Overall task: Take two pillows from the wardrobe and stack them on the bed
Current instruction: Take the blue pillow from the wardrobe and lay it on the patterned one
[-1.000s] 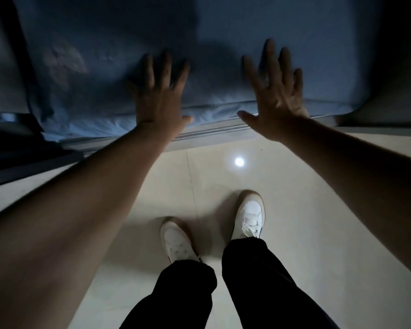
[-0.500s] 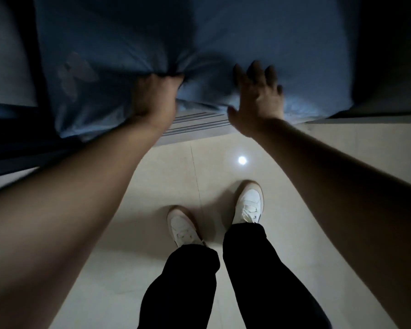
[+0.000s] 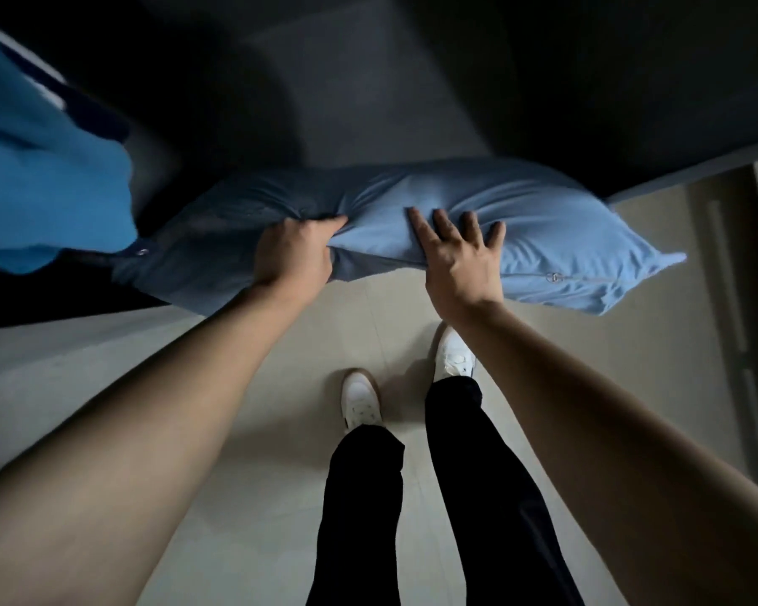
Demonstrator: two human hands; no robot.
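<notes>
Blue cotton covers the pillow (image 3: pixel 521 220), held in the air over the tiled floor (image 3: pixel 246 452) before the dark wardrobe (image 3: pixel 368 80), whose interior is too dim to read. The left hand (image 3: pixel 294 251) clenches a bunched fold; the right hand (image 3: pixel 460 255) lies spread flat on it. Brighter blue fabric (image 3: pixel 40 177) at left is cut off.

head cam | looks steeply down, close | upper scene dim, perhaps wardrobe

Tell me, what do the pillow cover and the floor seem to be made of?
Pillow: its cover looks like soft matte woven cloth, perhaps cotton; it bunches into creases where the left hand grips it. Floor: pale smooth tiles, probably ceramic, with a thin joint line and a slight sheen.
</notes>
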